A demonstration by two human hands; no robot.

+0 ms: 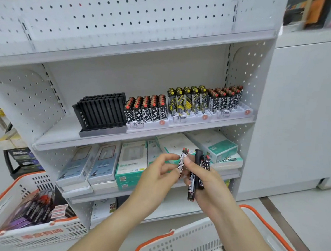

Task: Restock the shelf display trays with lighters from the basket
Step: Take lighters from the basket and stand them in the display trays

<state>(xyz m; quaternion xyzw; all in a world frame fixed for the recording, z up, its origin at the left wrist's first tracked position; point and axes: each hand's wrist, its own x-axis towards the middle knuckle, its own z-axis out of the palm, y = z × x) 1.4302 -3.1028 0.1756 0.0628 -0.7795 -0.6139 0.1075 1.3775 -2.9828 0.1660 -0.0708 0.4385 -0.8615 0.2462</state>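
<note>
White shelf (141, 131) with display trays (190, 118) stands beyond the hands, where the left hand (158, 175) pinches one lighter (182, 162) from the bunch (197, 175) gripped in the right hand (209, 185), probably to place it singly.

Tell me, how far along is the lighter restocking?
Partly done. Three white trays on the shelf already hold rows of lighters, though front slots look bare. The black tray at the left looks almost empty. In hand: the left hand pinches one patterned lighter, and the right hand grips a small bunch of lighters. Those still need slotting in; how many remain in the basket cannot be seen.
</note>
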